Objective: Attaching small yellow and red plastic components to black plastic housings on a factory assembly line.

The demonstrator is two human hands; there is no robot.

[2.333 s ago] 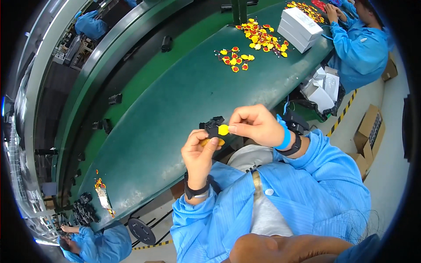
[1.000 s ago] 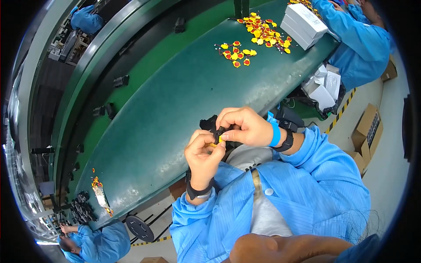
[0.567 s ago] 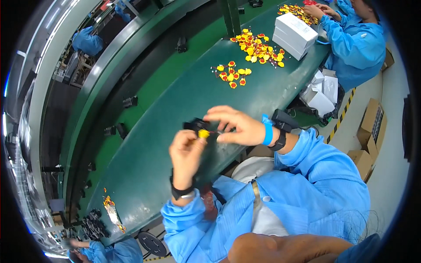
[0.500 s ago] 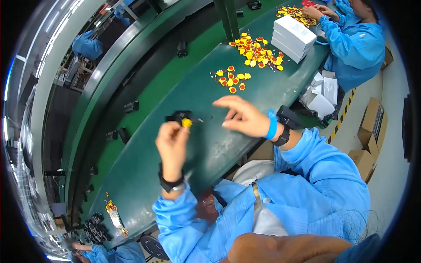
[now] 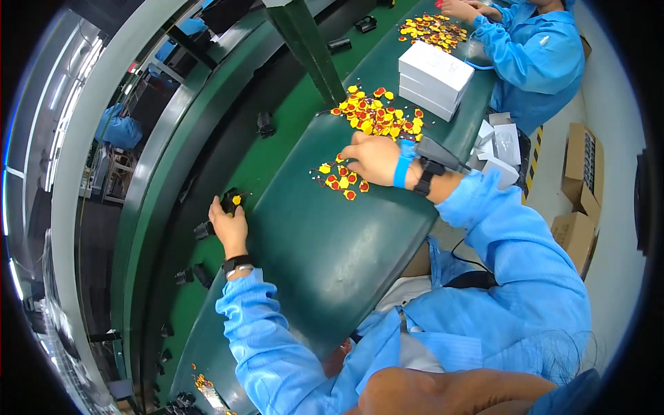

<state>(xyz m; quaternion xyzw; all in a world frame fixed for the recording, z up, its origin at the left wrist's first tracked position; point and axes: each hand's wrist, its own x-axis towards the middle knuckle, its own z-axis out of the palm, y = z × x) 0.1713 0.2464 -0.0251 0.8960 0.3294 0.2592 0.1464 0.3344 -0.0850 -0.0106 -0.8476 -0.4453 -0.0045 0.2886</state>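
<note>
Over the green conveyor beyond the table's left edge, my left hand [image 5: 229,227] holds a black plastic housing [image 5: 225,199]. A small yellow piece [image 5: 237,200] shows on that housing, with a short wire beside it. My right hand [image 5: 379,162] reaches over a small group of yellow-and-red wired discs [image 5: 344,182] on the green table [image 5: 325,256]. Its fingers are curled, and the fingertips pinch one disc [image 5: 339,158] at the group's far edge. Just beyond lies a larger heap of the same discs [image 5: 379,116].
White boxes [image 5: 432,79] stand stacked past the heap. A green post [image 5: 308,52] rises at the table's far edge. Black housings [image 5: 265,124] sit along the conveyor [image 5: 235,149]. A co-worker in blue [image 5: 536,59] handles discs at the far right. Open cartons [image 5: 577,200] stand on the floor.
My left hand has carried the black housing left, from above the table to over the conveyor. My right hand has moved away from me to the small group of discs, its fingers closing.
</note>
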